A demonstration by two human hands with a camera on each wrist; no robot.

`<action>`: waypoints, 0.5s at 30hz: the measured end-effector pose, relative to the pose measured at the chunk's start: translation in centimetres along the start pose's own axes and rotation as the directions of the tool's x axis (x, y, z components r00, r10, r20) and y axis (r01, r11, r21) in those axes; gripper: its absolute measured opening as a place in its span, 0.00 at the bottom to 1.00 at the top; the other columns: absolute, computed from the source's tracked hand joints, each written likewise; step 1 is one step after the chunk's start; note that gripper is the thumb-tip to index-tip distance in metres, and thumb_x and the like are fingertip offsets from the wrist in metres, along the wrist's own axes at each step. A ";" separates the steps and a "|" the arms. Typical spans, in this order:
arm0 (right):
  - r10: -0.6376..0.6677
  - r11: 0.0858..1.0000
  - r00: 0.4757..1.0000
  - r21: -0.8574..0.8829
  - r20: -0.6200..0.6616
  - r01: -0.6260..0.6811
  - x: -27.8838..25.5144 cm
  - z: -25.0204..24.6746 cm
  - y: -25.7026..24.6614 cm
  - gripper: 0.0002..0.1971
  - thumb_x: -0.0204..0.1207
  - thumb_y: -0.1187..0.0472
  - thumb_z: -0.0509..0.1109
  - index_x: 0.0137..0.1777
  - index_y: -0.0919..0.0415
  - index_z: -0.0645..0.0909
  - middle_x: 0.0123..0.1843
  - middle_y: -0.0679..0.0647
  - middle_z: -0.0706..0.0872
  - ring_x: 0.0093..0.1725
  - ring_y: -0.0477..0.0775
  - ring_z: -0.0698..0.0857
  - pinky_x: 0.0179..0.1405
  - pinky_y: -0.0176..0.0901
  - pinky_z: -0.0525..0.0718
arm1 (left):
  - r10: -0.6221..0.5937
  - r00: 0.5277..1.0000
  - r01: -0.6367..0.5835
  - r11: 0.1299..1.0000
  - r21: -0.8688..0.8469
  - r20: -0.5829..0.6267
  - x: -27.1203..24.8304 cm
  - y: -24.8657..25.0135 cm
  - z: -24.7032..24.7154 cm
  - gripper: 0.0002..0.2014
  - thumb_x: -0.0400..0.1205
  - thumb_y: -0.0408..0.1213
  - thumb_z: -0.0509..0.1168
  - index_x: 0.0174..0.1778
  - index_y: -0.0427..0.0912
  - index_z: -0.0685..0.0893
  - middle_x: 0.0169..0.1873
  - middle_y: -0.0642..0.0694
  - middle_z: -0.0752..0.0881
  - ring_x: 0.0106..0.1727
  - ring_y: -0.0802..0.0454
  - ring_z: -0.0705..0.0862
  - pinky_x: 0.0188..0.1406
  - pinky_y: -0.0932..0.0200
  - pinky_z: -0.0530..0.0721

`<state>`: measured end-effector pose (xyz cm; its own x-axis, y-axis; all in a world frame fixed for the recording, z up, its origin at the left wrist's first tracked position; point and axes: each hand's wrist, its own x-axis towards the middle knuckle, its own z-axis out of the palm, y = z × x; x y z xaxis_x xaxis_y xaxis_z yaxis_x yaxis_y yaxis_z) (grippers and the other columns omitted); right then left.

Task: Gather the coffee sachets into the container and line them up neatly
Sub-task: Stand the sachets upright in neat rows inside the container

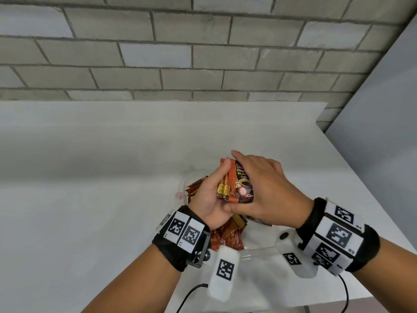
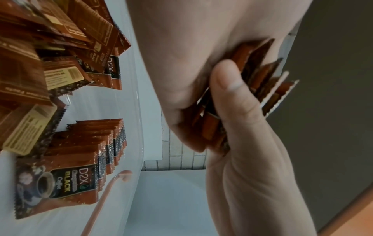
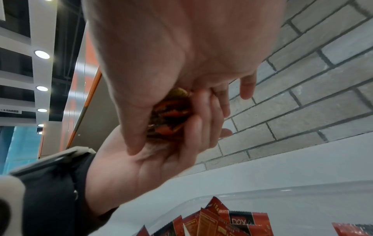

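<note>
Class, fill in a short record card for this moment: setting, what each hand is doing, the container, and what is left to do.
setting: white table against a grey brick wall
left hand: grips a bundle of red-brown coffee sachets
right hand: grips the same bundle from the other side
clear plastic container: holds a neat row of sachets and a loose pile
left to do: place the bundle, tidy the pile

The sachets [image 1: 237,184] between my hands are red-orange with a black panel, yellow and white lettering and a coffee-cup picture. Those below my wrists [image 1: 228,233] are brown-red with cream labels. My wristbands [image 1: 178,251] are black, carrying white tags with black square patterns. Beyond my fingers, grey brick [image 1: 203,53].
</note>
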<state>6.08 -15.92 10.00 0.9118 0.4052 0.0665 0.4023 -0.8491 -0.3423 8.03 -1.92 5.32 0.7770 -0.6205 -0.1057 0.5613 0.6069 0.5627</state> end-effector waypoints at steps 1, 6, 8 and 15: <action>-0.005 1.000 1.000 0.004 0.004 0.005 0.0 0.1 0.0 0.57 0.61 0.32 0.73 0.84 0.51 0.47 0.76 0.46 0.66 0.75 0.45 0.61 0.73 0.41 0.52 | 0.000 1.000 0.000 1.000 0.012 -0.010 0.1 0.0 0.0 0.27 0.68 0.50 0.78 0.58 0.37 0.86 0.51 0.38 0.88 0.55 0.46 0.87 0.55 0.53 0.86; 0.004 0.985 1.000 0.172 0.004 -0.004 0.1 0.0 0.1 0.57 0.62 0.44 0.81 0.84 0.50 0.46 0.71 0.49 0.73 0.69 0.49 0.74 0.72 0.52 0.70 | 0.021 0.999 -0.019 0.997 0.078 -0.026 -0.1 0.0 0.0 0.36 0.68 0.54 0.78 0.67 0.37 0.79 0.58 0.37 0.85 0.60 0.45 0.85 0.61 0.53 0.84; -0.008 0.982 1.000 0.188 0.001 0.008 0.0 0.2 0.0 0.57 0.62 0.46 0.81 0.84 0.48 0.46 0.68 0.48 0.72 0.67 0.49 0.74 0.69 0.52 0.72 | 0.023 1.000 -0.021 0.994 0.108 -0.017 -0.1 0.0 0.0 0.37 0.67 0.56 0.77 0.68 0.39 0.78 0.58 0.39 0.86 0.61 0.46 0.85 0.60 0.54 0.84; 0.010 0.989 0.999 0.145 0.043 -0.016 0.0 0.6 0.0 0.51 0.66 0.44 0.78 0.83 0.50 0.51 0.68 0.48 0.72 0.66 0.49 0.73 0.67 0.49 0.74 | 0.000 1.000 -0.001 0.997 0.080 0.014 -0.2 -0.2 -1.1 0.25 0.62 0.51 0.82 0.52 0.44 0.90 0.49 0.42 0.89 0.52 0.48 0.88 0.51 0.54 0.86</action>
<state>6.04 -15.74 9.40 0.9112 0.4112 0.0226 0.3716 -0.7974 -0.4755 8.05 -1.38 4.30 0.7727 -0.6278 -0.0942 0.5361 0.5659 0.6264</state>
